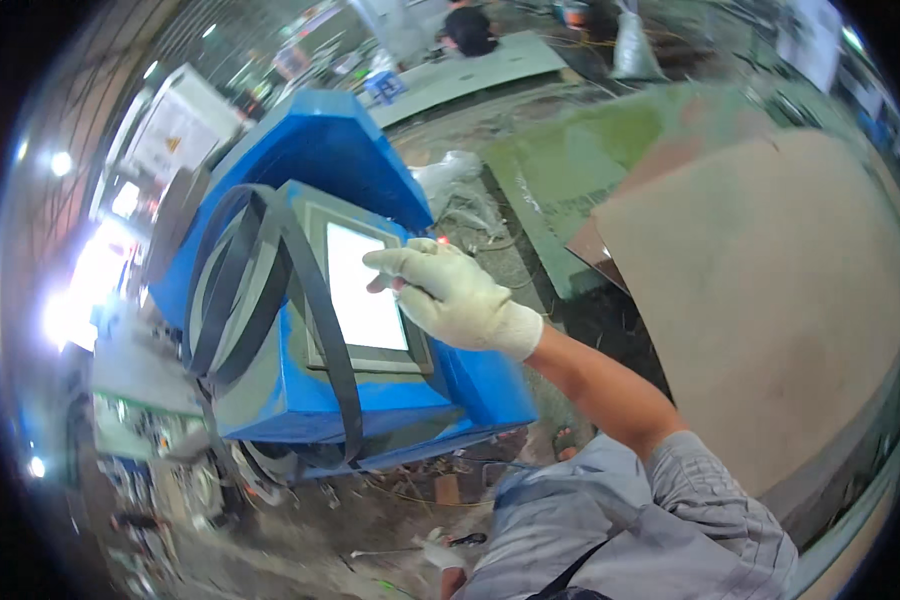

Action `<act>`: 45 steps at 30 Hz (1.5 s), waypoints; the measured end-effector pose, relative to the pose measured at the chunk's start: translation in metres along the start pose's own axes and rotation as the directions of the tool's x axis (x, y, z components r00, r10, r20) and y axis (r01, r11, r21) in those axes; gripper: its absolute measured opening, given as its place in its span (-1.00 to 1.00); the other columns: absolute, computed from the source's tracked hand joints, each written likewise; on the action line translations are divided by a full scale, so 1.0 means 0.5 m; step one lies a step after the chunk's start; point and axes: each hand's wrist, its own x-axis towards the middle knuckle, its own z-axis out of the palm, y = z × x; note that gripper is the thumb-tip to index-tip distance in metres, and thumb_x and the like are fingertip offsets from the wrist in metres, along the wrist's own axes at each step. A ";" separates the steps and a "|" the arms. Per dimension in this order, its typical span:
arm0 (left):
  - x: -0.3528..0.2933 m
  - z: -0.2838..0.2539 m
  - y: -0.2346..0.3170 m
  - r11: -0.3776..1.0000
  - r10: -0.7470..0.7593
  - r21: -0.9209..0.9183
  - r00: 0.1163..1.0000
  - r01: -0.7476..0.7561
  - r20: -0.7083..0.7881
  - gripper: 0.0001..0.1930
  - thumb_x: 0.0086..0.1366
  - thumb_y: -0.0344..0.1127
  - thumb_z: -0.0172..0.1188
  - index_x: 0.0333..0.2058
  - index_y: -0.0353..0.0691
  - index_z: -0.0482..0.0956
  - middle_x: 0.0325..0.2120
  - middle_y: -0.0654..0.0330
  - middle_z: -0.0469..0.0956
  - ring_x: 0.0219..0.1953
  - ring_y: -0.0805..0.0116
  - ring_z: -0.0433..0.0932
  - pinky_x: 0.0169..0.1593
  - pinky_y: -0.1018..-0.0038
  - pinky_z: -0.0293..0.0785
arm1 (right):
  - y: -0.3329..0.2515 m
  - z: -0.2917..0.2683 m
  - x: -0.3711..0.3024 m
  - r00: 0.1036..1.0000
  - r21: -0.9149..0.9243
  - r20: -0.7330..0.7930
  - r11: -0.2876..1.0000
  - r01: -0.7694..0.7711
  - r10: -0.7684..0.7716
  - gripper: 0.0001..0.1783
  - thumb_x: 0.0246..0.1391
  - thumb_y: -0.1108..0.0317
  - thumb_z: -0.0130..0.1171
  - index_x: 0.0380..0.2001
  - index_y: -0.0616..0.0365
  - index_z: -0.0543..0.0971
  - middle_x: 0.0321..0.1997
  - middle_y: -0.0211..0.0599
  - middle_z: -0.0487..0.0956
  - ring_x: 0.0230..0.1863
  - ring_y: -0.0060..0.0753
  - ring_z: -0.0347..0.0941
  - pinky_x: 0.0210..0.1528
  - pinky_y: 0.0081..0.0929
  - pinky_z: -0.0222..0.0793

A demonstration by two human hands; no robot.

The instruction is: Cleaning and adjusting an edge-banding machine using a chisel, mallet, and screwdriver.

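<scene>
My right hand (pixel 450 295), in a pale knit glove with some bare fingertips showing, is over a lit touch screen (pixel 355 290). Its index finger stretches toward the bright panel and the others are partly curled; nothing is held. Whether a fingertip touches the glass, I cannot tell. The screen sits in a grey frame on a blue machine housing (pixel 320 415). A looped dark strap (pixel 335 350) hangs over the housing, left of the screen. Low in view, my gloved left hand (pixel 438 553) is closed around a thin rod-like tool with a dark handle (pixel 468 539).
Large flat sheets (pixel 760 290), brownish and green, lie to the right. Crumpled clear plastic (pixel 455 180) is behind the housing. Scraps and cables litter the floor (pixel 300 530) below. Farther back are a pale tabletop (pixel 480 75), a white sack (pixel 635 50) and a person (pixel 470 30).
</scene>
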 end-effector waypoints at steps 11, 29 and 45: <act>-0.211 0.072 -0.501 0.843 0.533 0.366 0.524 -0.394 -0.664 -0.54 0.40 0.13 0.00 -0.22 -0.19 0.57 -0.52 0.20 0.44 -0.62 0.29 0.38 -0.55 0.36 0.25 | 0.099 -0.086 0.027 0.972 0.166 0.096 0.966 0.199 -0.217 -0.75 0.10 0.57 -0.03 -0.18 0.17 0.57 -0.23 -0.25 0.63 -0.19 -0.17 0.49 -0.01 -0.26 0.35; -0.303 0.200 -0.655 0.871 0.409 0.169 0.489 -0.461 -0.771 -0.49 0.43 0.18 -0.07 -0.20 -0.21 0.56 -0.63 0.17 0.32 -0.65 0.26 0.37 -0.56 0.34 0.39 | 0.174 -0.096 0.035 0.973 0.310 0.136 0.941 0.138 -0.188 -0.74 0.08 0.58 -0.02 -0.20 0.21 0.60 -0.34 -0.27 0.59 -0.26 -0.26 0.49 -0.10 -0.30 0.35; -0.335 0.227 -0.693 0.918 0.393 0.271 0.572 -0.290 -0.720 -0.59 0.43 -0.13 -0.06 0.01 -0.33 0.55 -0.51 0.01 0.58 -0.51 0.14 0.57 -0.47 0.22 0.51 | 0.191 -0.069 0.002 0.997 0.512 0.075 0.858 -0.048 0.012 -0.78 0.11 0.55 0.01 -0.24 0.17 0.61 -0.31 -0.23 0.62 -0.31 -0.26 0.49 -0.14 -0.33 0.38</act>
